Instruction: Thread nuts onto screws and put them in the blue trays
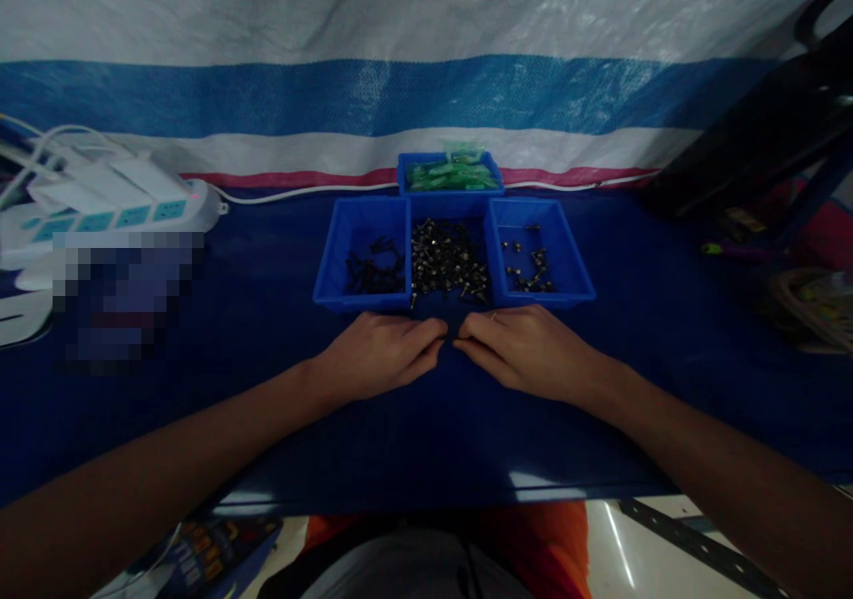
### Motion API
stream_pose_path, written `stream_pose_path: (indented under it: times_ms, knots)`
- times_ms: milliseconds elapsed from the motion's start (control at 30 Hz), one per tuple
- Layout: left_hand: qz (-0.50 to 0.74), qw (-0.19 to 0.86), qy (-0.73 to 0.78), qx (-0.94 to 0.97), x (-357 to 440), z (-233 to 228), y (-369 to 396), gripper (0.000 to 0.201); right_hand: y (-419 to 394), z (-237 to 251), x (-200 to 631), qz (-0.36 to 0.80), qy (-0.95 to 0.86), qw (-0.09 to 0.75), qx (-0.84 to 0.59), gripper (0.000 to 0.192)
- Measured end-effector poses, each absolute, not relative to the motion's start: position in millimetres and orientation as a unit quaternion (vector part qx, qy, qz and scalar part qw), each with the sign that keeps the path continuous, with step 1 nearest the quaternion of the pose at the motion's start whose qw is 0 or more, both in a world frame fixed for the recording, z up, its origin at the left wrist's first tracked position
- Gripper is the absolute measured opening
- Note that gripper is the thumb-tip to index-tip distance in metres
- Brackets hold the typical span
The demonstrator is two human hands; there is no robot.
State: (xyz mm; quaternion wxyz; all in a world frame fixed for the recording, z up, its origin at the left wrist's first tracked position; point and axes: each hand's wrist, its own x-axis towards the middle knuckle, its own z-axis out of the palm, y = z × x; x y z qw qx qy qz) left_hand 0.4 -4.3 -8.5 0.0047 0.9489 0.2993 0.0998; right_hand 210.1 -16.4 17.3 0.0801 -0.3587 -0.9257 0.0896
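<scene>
My left hand [390, 347] and my right hand [523, 347] face each other just above the blue tabletop, fingertips a short gap apart. Both are closed in a pinch; whatever sits between the fingers is too small and dark to make out. Right beyond them lies a pile of small black parts with shiny metal ends [450, 257]. To its left a blue bin [324, 266] has small thin black pieces [377, 266] in it. On the right, another blue bin [573, 261] contains several small metal-looking parts [533, 266].
Behind the pile stands a third blue bin [403, 175] with green plastic packets [457, 172]. White power strips [133, 212] with cables are at the far left, near a blurred-out object [133, 306]. A dark cylindrical object [739, 137] leans at right, beside a basket-like container [809, 315].
</scene>
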Motion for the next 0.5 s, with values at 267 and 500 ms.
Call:
stream_pose_path:
  times_ms: [267, 500]
  knots:
    - [0.114, 0.003, 0.286, 0.951, 1.3, -7.1, -4.5, 0.018, -15.1, 15.6, 208.5, 0.075, -0.919, 0.071, -0.380, 0.022]
    - [0.111, -0.011, 0.281, 0.953, 0.3, -7.8, -3.4, 0.021, -12.8, 13.5, 211.1, 0.082, -0.923, 0.064, -0.371, 0.022]
